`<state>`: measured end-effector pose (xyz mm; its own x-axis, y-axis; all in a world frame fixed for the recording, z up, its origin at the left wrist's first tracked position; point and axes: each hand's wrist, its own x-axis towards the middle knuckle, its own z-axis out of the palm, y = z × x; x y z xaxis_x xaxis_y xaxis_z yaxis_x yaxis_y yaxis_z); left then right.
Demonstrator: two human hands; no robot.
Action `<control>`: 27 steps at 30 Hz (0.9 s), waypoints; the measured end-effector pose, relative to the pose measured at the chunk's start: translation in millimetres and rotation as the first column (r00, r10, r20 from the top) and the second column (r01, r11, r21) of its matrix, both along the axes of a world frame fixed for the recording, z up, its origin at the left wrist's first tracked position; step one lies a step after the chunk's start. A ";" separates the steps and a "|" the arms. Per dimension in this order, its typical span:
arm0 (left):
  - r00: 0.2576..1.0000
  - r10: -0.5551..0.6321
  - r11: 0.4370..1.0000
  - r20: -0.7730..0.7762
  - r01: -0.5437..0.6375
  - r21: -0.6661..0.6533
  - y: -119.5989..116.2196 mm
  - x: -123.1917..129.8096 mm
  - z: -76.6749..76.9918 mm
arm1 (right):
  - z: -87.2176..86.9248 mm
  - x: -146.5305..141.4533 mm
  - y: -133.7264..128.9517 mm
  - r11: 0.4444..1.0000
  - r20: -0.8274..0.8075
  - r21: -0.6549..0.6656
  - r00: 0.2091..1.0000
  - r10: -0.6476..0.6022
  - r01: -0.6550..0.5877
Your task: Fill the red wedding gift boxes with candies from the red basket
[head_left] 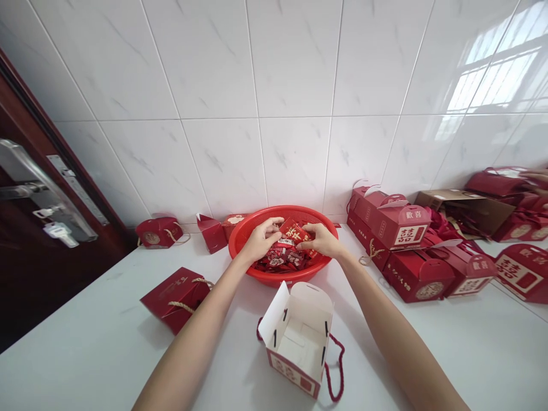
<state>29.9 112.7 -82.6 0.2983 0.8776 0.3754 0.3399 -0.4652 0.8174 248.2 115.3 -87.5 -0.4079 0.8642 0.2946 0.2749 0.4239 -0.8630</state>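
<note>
Both my hands are inside a red plastic basket filled with small red-wrapped packets that look like sweets. My left hand is closed at the fingertips on a small packet with a white label. My right hand pinches a red packet with gold characters on the right side of the pile, its fingertips partly hidden. In front of the basket stands an open gift box, white inside and without contents, with a dark red cord handle hanging at its right.
To the left lie a red box with rope handles and a smaller red box. Several red gift boxes are stacked at right, near an open cardboard carton. A tiled wall stands behind; a door handle is at far left.
</note>
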 end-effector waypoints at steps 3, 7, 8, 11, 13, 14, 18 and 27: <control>0.998 -0.053 0.998 0.028 0.054 -0.038 -2.8 2.3 2.2 | -0.1 0.7 -0.1 1.000 0.021 0.017 1.000 -0.005 0.004; 0.991 -0.121 0.986 0.063 0.127 -0.104 -8.4 5.3 5.6 | 1.8 1.5 -1.1 0.997 0.071 0.026 0.995 0.066 -0.068; 0.991 -0.116 0.987 0.065 0.122 -0.106 -9.3 5.7 6.1 | 2.7 1.5 -1.8 0.995 0.071 0.029 0.993 0.091 -0.093; 0.994 -0.087 0.990 0.072 0.094 -0.102 -10.1 6.0 5.7 | 5.3 0.8 -4.9 0.988 0.049 0.031 0.988 0.147 -0.149; 0.994 -0.069 0.994 0.079 0.075 -0.085 -9.5 6.0 4.7 | 6.4 -0.1 -7.0 0.987 0.041 0.021 0.987 0.155 -0.156; 0.995 -0.058 0.995 0.086 0.064 -0.072 -9.1 5.9 4.3 | 6.7 -0.5 -7.7 0.988 0.042 0.015 0.987 0.153 -0.153; 0.994 0.007 1.000 0.109 -0.006 -0.011 -7.0 5.4 3.3 | 5.8 -0.8 -7.3 0.992 0.008 -0.007 0.992 0.125 -0.125; 0.994 0.067 0.994 0.081 -0.073 0.076 -4.6 4.1 0.9 | 1.0 1.3 -1.8 0.966 -0.051 -0.111 0.972 0.228 -0.233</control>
